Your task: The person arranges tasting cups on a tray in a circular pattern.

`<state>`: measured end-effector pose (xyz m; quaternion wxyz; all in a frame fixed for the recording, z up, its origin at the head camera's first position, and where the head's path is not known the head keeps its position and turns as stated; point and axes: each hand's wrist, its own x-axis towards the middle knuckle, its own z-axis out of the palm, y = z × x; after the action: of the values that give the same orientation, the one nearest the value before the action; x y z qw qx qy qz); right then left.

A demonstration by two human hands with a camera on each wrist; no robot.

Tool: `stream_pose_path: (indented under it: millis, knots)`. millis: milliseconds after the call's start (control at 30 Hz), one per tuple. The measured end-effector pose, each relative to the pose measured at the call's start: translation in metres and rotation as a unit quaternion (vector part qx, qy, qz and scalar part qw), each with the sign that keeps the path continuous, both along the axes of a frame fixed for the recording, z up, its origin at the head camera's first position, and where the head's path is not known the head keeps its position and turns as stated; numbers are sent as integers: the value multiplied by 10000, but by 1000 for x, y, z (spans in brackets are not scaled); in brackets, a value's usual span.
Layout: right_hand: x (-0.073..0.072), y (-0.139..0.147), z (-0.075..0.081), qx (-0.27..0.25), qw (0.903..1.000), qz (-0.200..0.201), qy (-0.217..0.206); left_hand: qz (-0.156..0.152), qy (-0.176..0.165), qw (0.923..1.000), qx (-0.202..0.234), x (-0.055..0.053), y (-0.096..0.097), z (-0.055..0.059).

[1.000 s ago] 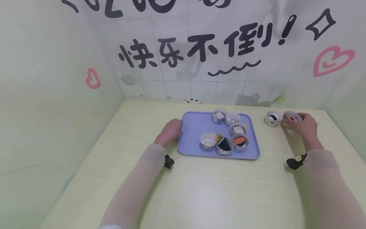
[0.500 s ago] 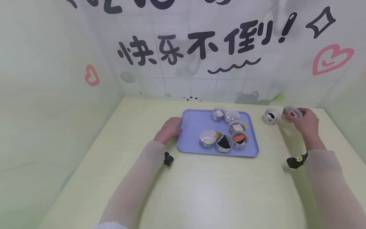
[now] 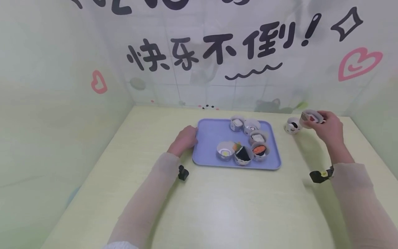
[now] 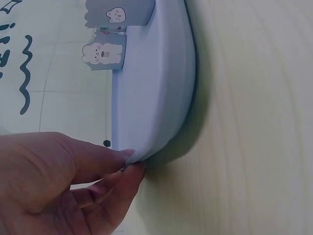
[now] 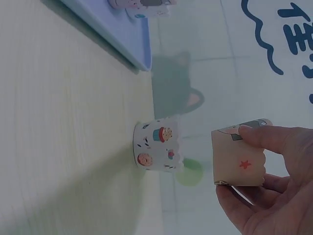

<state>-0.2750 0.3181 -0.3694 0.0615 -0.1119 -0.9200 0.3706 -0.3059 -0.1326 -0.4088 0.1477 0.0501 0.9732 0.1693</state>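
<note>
At its left edge, a blue tray [image 3: 206,141] is pinched between the thumb and fingers of my left hand [image 3: 184,141]; the left wrist view shows the same hand [image 4: 63,181] gripping the tray's rim. My right hand [image 3: 332,129] holds a paper baking cup [image 3: 306,121] with something red and white inside, raised above the table. In the right wrist view this cup [image 5: 239,161] is beige with a red starfish print. Just left of it on the table stands another paper cup [image 3: 291,128] holding a dark piece, printed with cupcakes.
Several paper cups stand on the tray, among them one with an orange-topped sushi piece [image 3: 259,149], one with a black triangular piece [image 3: 243,154] and one with a yellow-centred piece [image 3: 225,152]. A printed backdrop [image 3: 186,90] rises behind the table [image 3: 230,207].
My right hand has lifted the baking cup higher and brought it slightly left, near the standing cup. The left hand stays on the tray edge.
</note>
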Motion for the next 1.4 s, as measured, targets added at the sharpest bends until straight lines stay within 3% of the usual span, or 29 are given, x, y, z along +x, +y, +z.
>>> stream_pose_path:
  millis: [667,1133,1400]
  knots:
    - [-2,-66,15,46,9945,1035,151,50,-102,9999,-93,-1,1,3]
    - [0,-117,17,-157,9873,1581,-7,-28,-174,9996,-232,-1,1,3]
    - [-3,-146,18,-236,9830,1816,-90,-65,-48,9999,-91,-1,1,3]
